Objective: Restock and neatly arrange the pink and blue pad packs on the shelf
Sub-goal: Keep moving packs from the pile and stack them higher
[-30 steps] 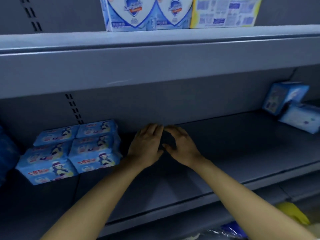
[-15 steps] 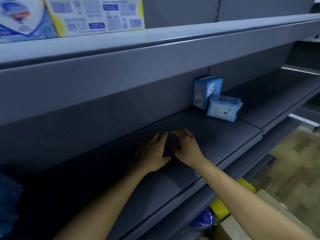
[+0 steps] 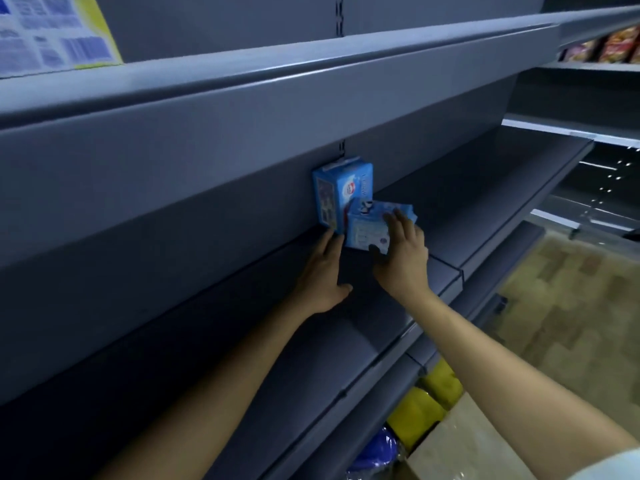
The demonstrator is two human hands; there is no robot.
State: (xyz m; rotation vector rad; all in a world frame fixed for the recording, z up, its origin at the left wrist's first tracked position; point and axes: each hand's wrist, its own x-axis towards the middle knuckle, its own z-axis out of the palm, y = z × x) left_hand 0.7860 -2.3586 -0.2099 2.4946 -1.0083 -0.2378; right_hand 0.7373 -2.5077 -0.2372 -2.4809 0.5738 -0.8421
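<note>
**Grey shelf [image 3: 242, 341], both packs under hand**

Right hand [image 3: 403, 261]: fingers curled over the flat blue pad pack [image 3: 367, 230], thumb at its near edge, pinching it. Left hand [image 3: 323, 275]: fingers straight and together, tips touching the base of the upright blue pad pack [image 3: 341, 192]. The packs touch, far back on the shelf. Tiled floor [image 3: 571, 306] at right.

Grey shelf [image 3: 242, 341]: one blue pack [image 3: 343, 195] stands upright against the back panel [image 3: 207, 244]; a second pack [image 3: 367, 230] lies touching its front.
</note>
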